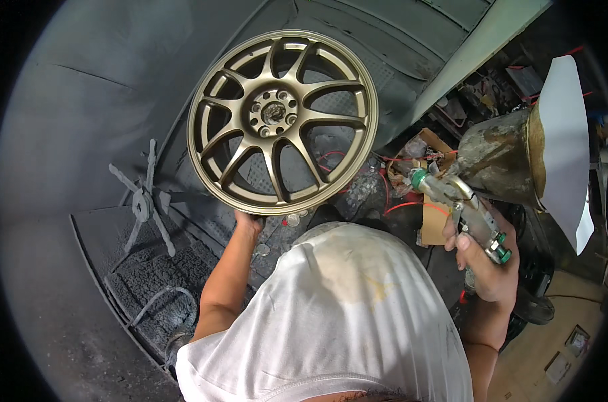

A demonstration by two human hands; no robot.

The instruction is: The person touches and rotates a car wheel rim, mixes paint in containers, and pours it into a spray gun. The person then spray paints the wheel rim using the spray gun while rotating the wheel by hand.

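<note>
No writing can be read; the small pale rectangular patch (pixel 557 368) on the tan, flat surface (pixel 564 295) perhaps bears print.

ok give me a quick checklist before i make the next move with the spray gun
1. Left hand supporting the wheel: ok, at its near rim, though the fingers are hidden.
2. Right hand gripping the spray gun: ok, wrapped around the handle.
3. Nozzle apart from the wheel: ok, a gap shows between them.
4. Paint level in the cup: cannot tell, its inside is out of sight.
5. Wheel on the cross-shaped stand: not ok, it is held up apart from it.
6. Coat on the wheel: front looks evenly bronze, ok; back, cannot tell.
</note>
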